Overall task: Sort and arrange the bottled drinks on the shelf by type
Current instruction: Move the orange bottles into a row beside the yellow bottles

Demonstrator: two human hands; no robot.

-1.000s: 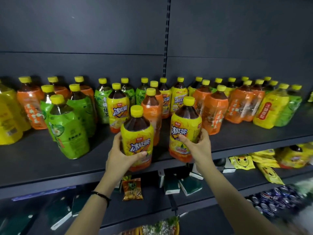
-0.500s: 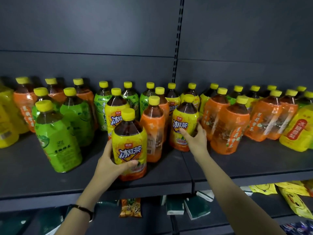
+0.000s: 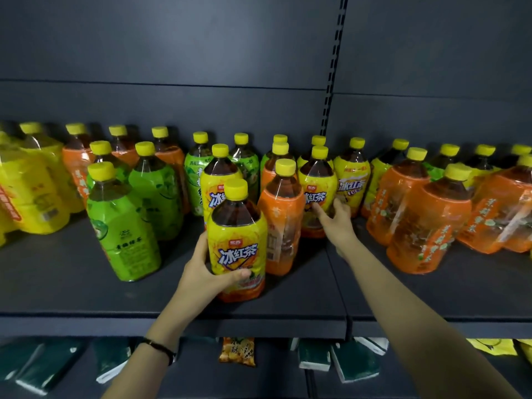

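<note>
Front iced-tea bottle [image 3: 236, 243] is standing near the shelf [image 3: 72, 286] front edge, left hand [image 3: 205, 273] wrapping its left side. Tea bottle [image 3: 283, 217] is sitting just right of it. Second iced-tea bottle [image 3: 316, 191] is standing behind that, right hand [image 3: 338, 223] touching it.

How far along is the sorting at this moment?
Partly done: green-label bottles cluster at left. In hand: left hand grips a yellow-label iced tea bottle; right hand touches another. Left: an orange-label bottle stands between the yellow ones.
</note>
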